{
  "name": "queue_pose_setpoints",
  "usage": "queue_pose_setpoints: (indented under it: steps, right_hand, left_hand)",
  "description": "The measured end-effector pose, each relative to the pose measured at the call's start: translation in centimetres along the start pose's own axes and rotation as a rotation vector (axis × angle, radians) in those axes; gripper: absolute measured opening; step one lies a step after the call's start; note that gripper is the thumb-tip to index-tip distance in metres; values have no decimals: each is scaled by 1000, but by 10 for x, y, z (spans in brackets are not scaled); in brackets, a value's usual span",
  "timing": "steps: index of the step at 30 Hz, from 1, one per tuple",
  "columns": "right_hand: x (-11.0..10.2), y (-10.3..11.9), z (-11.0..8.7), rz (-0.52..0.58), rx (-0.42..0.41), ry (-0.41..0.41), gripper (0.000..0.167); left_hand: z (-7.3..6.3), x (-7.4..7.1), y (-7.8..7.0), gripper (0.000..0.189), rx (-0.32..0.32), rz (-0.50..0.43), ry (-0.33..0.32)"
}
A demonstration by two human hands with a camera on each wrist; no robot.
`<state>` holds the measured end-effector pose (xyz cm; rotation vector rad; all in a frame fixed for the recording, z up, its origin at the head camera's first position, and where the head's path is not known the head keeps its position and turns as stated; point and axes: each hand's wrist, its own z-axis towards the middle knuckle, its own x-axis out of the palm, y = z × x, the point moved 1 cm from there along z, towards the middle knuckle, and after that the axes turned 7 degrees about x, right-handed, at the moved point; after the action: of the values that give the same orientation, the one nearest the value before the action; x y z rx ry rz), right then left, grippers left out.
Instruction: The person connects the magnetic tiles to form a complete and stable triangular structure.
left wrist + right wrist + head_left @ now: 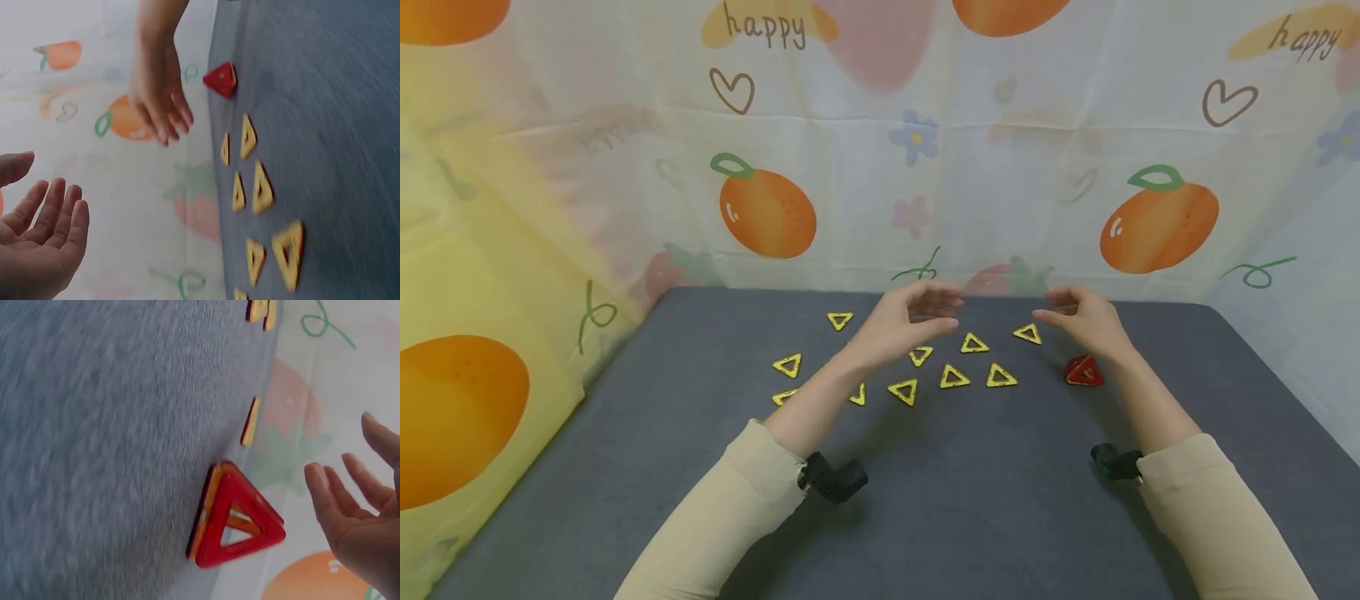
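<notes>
Both hands are raised above the far part of the table, apart and holding nothing. In the head view my left hand (910, 321) is over the yellow triangle tiles (954, 376), its thumb and fingers spread apart. To the right, my right hand (1086, 321) has loosely bent fingers, with a yellow triangle tile (1027, 333) just left of it. Below the right wrist stands a small red pyramid (1084, 371) made of triangle frames. The right wrist view shows the pyramid (240, 528) close up, with yellow along one edge; the right hand (362, 500) does not touch it.
Several more yellow triangle tiles (787, 365) lie flat and separate across the left and middle of the dark grey table (985, 500). Some are partly hidden by my left forearm. A printed cloth (850, 167) hangs behind the table. Black wrist cameras (835, 479) sit at both cuffs.
</notes>
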<state>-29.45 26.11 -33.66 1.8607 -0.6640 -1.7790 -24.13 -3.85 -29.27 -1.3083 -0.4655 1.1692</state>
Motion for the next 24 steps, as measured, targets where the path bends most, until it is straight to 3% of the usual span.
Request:
queue_pose_setpoints:
  steps: [5,12,19,24]
  right_hand:
    - [9,1,7,-2,47,45,66]
    - [22,1,16,-32,88,76,68]
    - [31,4,23,-83,126,131,68]
    - [34,4,25,-114,143,138,70]
  left_hand:
    - [-23,-34,9,38,-54,17,-59]
    - [-59,-85,35,37,-137,150,-111]
    - [-97,-130,71,43,-257,241,-55]
    - [-114,-146,91,51,-308,262,23]
